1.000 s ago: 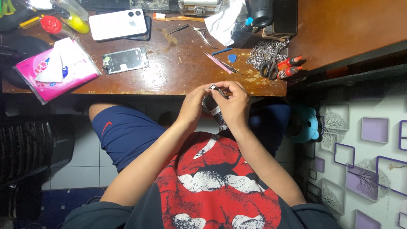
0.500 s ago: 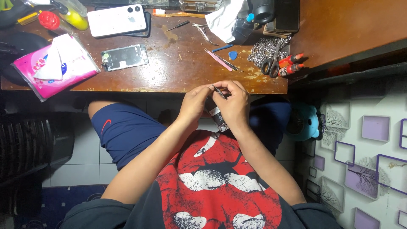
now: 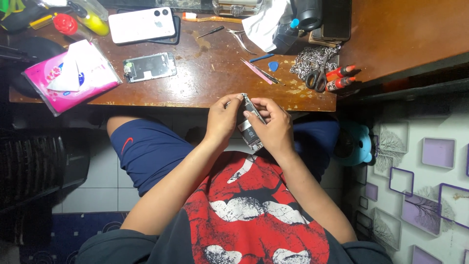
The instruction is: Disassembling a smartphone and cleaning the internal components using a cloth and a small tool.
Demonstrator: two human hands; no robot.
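Both hands, my left hand (image 3: pixel 223 120) and right hand (image 3: pixel 273 128), stay clamped on the opened phone (image 3: pixel 249 124), now lower, just off the desk (image 3: pixel 195 83) edge, fingertips working its top.

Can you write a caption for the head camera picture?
Both hands, left hand and right hand, hold an opened phone at the wooden desk edge.
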